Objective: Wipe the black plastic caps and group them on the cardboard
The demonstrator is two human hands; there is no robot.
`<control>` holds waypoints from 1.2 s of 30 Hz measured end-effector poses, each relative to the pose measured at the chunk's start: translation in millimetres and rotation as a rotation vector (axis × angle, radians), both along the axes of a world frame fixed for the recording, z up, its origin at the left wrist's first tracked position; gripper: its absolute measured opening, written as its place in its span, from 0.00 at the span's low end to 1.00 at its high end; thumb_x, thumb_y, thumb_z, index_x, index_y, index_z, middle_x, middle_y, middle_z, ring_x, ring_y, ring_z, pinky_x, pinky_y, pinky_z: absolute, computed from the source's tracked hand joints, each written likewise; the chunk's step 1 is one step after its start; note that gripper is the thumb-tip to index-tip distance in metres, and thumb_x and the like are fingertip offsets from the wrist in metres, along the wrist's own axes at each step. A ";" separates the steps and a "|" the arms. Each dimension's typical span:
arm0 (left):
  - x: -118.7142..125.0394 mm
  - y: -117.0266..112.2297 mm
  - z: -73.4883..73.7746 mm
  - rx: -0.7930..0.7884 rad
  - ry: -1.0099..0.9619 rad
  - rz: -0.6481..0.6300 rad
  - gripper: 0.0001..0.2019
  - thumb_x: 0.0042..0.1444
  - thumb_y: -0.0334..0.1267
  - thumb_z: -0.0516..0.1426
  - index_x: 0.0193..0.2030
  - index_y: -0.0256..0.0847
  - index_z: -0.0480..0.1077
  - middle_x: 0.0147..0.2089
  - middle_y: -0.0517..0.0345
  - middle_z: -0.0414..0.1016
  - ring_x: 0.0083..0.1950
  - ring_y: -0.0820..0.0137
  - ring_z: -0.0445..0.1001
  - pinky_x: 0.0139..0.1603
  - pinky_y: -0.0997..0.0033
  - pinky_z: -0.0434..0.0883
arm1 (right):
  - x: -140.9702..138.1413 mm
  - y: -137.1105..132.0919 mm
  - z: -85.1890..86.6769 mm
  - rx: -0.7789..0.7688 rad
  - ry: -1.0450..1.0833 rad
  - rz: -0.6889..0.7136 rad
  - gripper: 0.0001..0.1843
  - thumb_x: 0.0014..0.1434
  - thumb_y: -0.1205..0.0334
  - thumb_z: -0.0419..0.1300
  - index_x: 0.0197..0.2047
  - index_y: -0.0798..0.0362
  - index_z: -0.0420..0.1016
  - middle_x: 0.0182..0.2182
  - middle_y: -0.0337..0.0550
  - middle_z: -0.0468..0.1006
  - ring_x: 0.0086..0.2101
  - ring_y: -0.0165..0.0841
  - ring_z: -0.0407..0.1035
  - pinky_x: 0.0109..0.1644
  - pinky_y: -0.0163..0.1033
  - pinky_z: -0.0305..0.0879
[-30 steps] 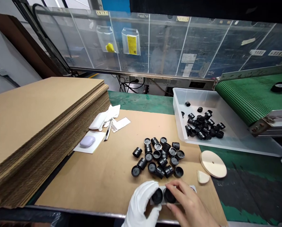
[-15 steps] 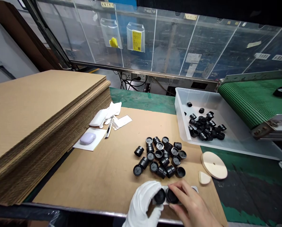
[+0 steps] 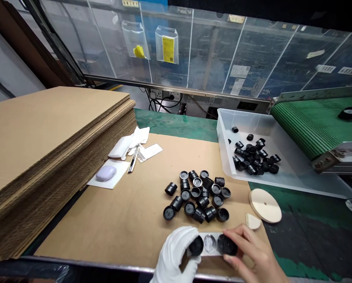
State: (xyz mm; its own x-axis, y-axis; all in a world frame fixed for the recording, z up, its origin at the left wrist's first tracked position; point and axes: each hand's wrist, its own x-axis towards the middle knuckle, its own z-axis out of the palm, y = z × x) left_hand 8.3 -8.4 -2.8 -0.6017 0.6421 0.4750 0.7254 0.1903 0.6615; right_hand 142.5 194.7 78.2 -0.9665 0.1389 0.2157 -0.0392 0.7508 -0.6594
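My left hand [image 3: 176, 253], in a white glove, is curled round a black round cap [image 3: 196, 246] at the near edge of the table. My bare right hand [image 3: 254, 251] pinches another black round cap [image 3: 229, 245] between thumb and fingers. Both caps are at a pale strip [image 3: 216, 236]; whether the right one rests on it or is just above, I cannot tell. Between the caps, a shiny clear round piece [image 3: 209, 243] shows on the strip. Beyond my hands lies a loose group of black caps [image 3: 203, 202], some upright and some on their sides.
Cardboard sheets [image 3: 60, 118] are stacked at left. A cutter knife [image 3: 132, 160], white gloves [image 3: 122, 147] and a lilac case [image 3: 106, 173] lie nearby. At right are a clear bin [image 3: 296, 177] with black caps, a green conveyor [image 3: 308, 122] and a cream disc [image 3: 265, 205].
My right hand has moved right with its cap, away from the left cap. The clear round piece on the strip has come into view between them. My left hand stays round its cap.
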 end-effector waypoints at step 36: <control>-1.2 0.8 6.3 -0.036 0.011 0.006 0.24 0.48 0.34 0.57 0.54 0.48 0.67 0.49 0.51 0.76 0.50 0.60 0.75 0.52 0.61 0.74 | 4.7 0.7 -2.2 -0.057 0.024 -0.076 0.18 0.59 0.68 0.57 0.53 0.51 0.67 0.32 0.41 0.68 0.28 0.30 0.69 0.33 0.32 0.70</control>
